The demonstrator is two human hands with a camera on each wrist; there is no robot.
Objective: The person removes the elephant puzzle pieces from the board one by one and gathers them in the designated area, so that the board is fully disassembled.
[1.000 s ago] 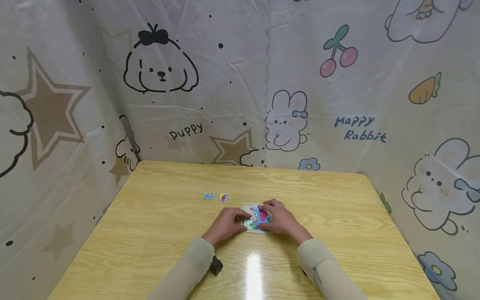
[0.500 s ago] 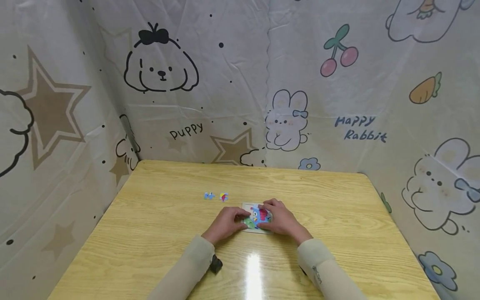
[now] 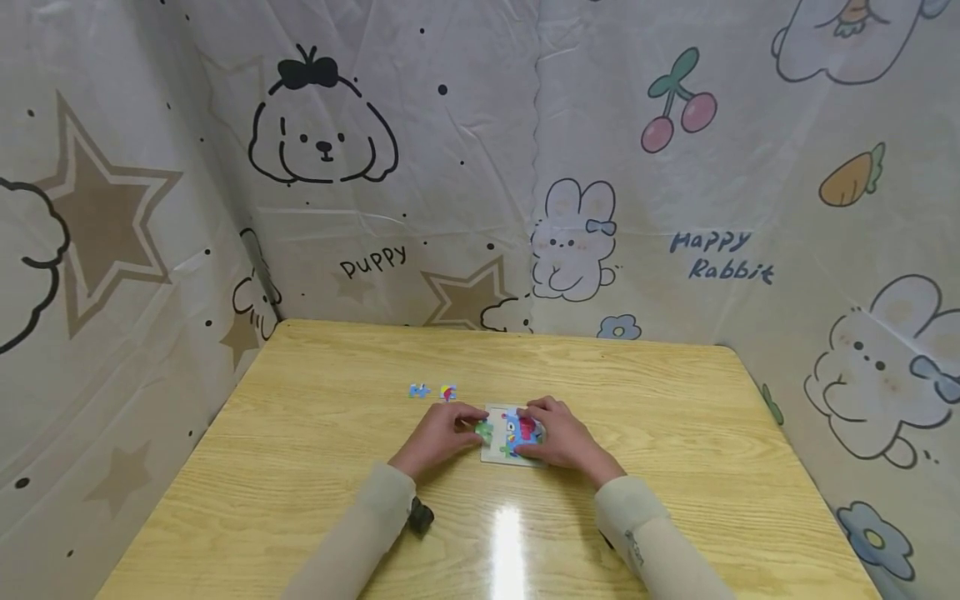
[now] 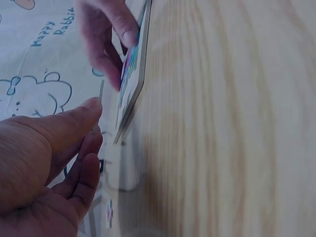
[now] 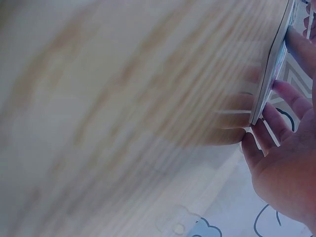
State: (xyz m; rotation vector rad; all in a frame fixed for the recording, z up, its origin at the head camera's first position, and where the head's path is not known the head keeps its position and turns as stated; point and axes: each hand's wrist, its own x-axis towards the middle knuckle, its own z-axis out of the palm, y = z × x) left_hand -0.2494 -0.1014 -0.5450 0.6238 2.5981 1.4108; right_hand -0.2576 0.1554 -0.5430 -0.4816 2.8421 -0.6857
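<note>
A flat puzzle board (image 3: 495, 456) lies on the table with blue and red picture pieces on its right part and bare pale space at its left. My left hand (image 3: 438, 433) pinches a green puzzle piece (image 3: 485, 432) at the board's left edge. In the left wrist view that thin piece (image 4: 98, 106) stands edge-on between thumb and fingers of the left hand (image 4: 54, 163), off the board (image 4: 140, 74). My right hand (image 3: 564, 440) rests over the board's right side, thumb on the pieces; in the right wrist view its fingers (image 5: 279, 123) touch the board's edge (image 5: 266, 79).
Two loose puzzle pieces lie beyond the left hand, a blue one (image 3: 419, 391) and a yellow-red one (image 3: 447, 392). The wooden table (image 3: 637, 392) is bordered by a printed cloth (image 3: 465, 167) at the back and sides.
My left hand has moved left and slightly away, lifting the green piece from the board's lower left. The right hand has stayed in place.
</note>
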